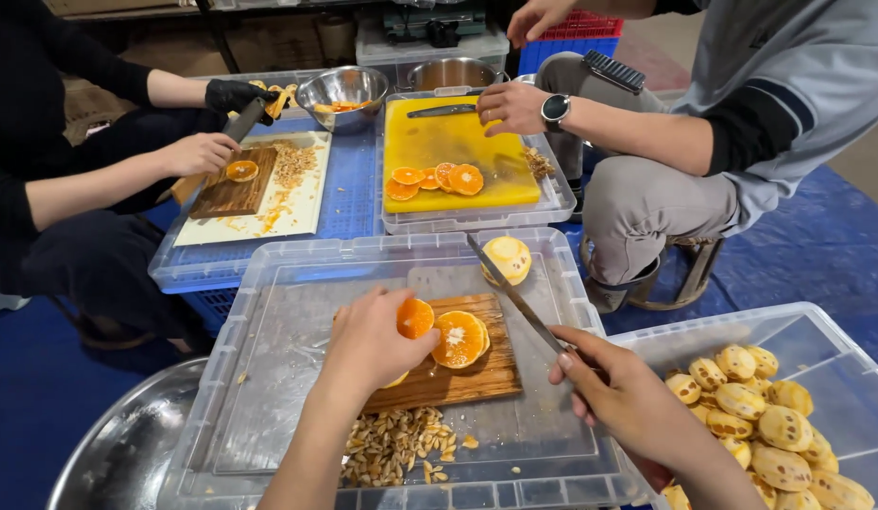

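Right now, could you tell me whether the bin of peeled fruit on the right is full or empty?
Partly full: peeled fruit is heaped along one side of the bin, while its far side shows bare plastic.

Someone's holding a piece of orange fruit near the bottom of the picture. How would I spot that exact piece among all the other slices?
Start at the clear plastic lid nearest the camera, and find the small wooden board on it. At the board's left end, the left hand pinches an orange piece. Unlike the flat slices stacked beside it, it is held in fingers.
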